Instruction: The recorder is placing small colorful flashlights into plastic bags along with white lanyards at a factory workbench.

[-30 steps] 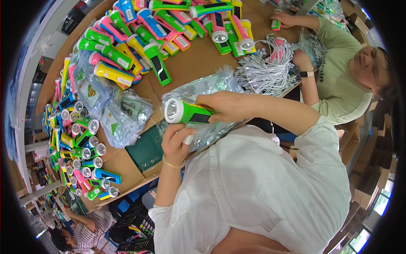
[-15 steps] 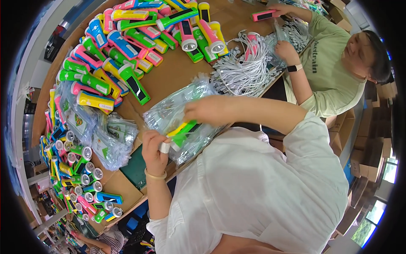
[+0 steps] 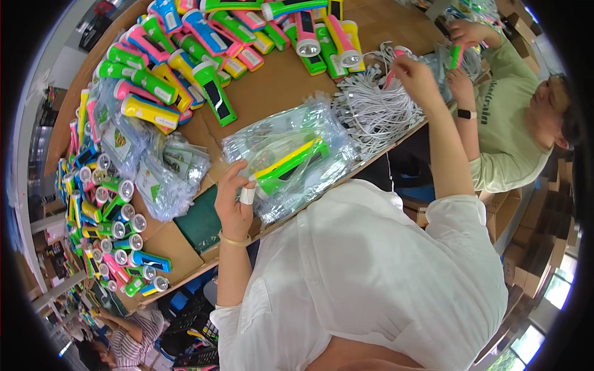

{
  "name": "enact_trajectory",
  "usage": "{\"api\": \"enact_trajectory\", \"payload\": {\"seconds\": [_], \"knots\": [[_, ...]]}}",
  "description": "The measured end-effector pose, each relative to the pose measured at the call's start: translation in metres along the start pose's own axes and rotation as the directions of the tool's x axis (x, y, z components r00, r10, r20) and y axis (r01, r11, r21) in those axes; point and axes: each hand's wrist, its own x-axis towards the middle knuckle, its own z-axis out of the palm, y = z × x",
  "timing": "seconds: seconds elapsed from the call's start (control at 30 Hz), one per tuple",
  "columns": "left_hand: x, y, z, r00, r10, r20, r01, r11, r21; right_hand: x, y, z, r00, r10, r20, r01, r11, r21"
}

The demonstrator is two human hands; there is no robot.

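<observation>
My left hand (image 3: 237, 199) grips the end of a green and yellow flashlight (image 3: 291, 164) that lies inside a clear plastic bag, on top of a stack of such bags (image 3: 309, 127) at the table's near edge. My right arm stretches out to the far right. There my right hand (image 3: 413, 73) has its fingers closed on a bundle in the heap of white cables (image 3: 371, 111). A white tape strip wraps one finger of my left hand.
Pink, green, blue and yellow flashlights (image 3: 204, 43) cover the far side of the brown table (image 3: 272, 86), with more standing along its left edge (image 3: 111, 210). Bagged leaflets (image 3: 161, 173) lie left of my hand. A co-worker in a green shirt (image 3: 507, 123) handles flashlights at right.
My right hand left the green flashlight and swung out right to the cable heap. The flashlight went from held bare above the bags to lying inside a bag, my left hand on it.
</observation>
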Motion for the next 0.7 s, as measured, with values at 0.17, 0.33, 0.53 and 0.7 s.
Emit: {"api": "enact_trajectory", "payload": {"seconds": [0.17, 0.33, 0.53, 0.7], "knots": [[-0.007, 0.005, -0.004, 0.999, -0.031, 0.007, 0.031, 0.999, 0.027, -0.014, -0.066, -0.056, 0.974, -0.109, -0.199, 0.221, 0.649, 0.728], [-0.005, 0.006, -0.001, 0.999, -0.044, -0.023, 0.044, 0.999, 0.021, -0.028, -0.12, -0.045, 0.931, -0.361, -0.049, 0.091, 0.1, 0.991], [-0.006, 0.005, 0.001, 0.996, -0.062, -0.059, 0.062, 0.998, -0.008, -0.045, -0.151, 0.009, 0.826, -0.51, 0.241, -0.211, 0.117, 0.97], [-0.011, 0.005, 0.0, 0.995, -0.077, -0.063, 0.075, 0.997, -0.031, -0.044, -0.152, 0.026, 0.785, -0.456, 0.42, -0.217, 0.432, 0.875]]}}
